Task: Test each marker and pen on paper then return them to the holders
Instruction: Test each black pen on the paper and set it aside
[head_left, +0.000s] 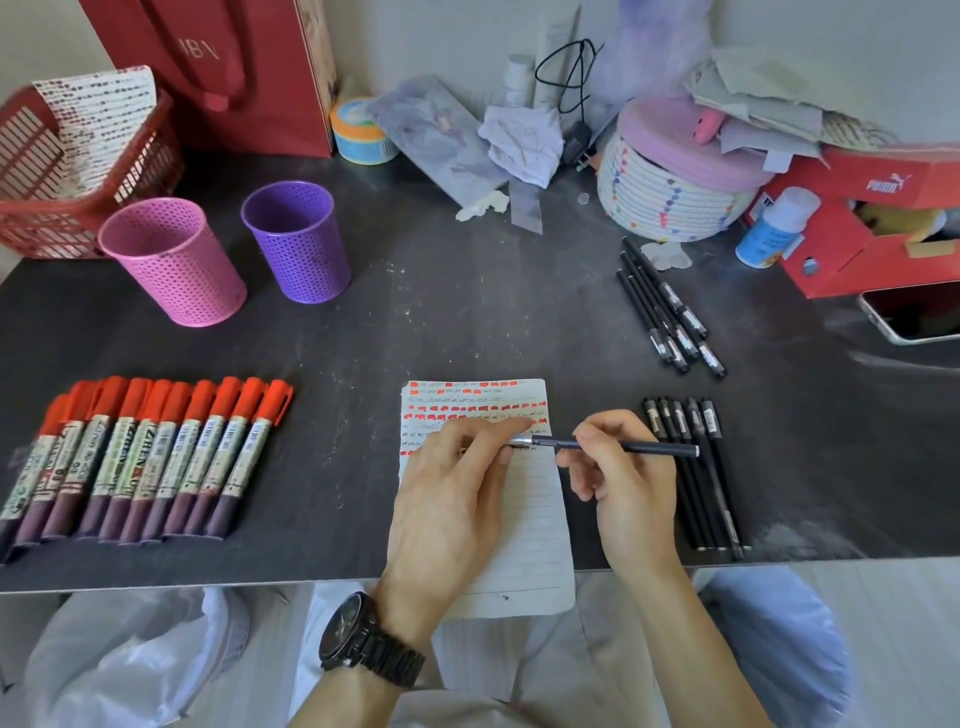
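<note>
From the head camera, a dark bench (467, 322) fills the view, its near edge just above the person's lap. A lined paper (524, 519) lies at the middle of the near edge, its bottom overhanging it, red swatches and scribbles across its top. The left hand (457, 499) rests on the paper, its fingers curled round the silver tip end of a black pen (613, 446). The right hand (623, 488) pinches the pen's barrel. Just right of it lie five black pens (696, 478); more black pens (670, 312) lie toward the far right. A row of red-capped markers (140, 457) lines the near left edge. A pink holder (171, 260) and purple holder (296, 241) stand far left, with open bench between them and the paper.
</note>
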